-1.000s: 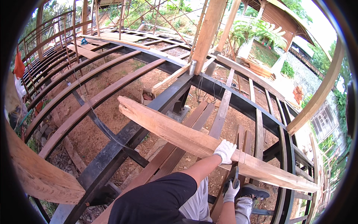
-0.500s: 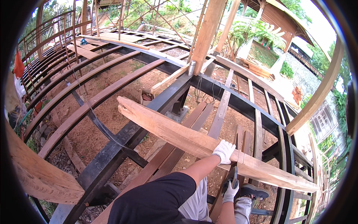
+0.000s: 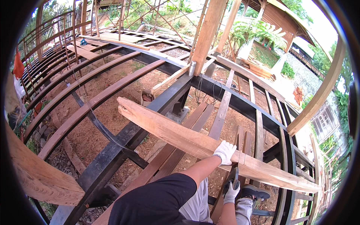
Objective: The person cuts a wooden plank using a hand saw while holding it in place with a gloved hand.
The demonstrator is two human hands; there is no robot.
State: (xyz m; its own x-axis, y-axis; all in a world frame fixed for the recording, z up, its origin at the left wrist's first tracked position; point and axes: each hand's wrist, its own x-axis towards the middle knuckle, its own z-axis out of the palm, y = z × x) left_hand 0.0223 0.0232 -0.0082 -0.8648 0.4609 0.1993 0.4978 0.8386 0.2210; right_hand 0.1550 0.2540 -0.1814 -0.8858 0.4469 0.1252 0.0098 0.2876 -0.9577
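A black steel floor frame (image 3: pixel 110 159) spreads around the white-gloved left hand (image 3: pixel 225 152) and white-gloved right hand (image 3: pixel 231 192). A long pale-brown wooden beam (image 3: pixel 168 129) lies beneath the left, whose finger closure cannot be told. The right clasps a dark-handled handsaw (image 3: pixel 236 179) at the beam's near edge.

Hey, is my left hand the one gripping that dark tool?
No, the left hand rests on the wooden beam, while the right hand grips the dark tool.
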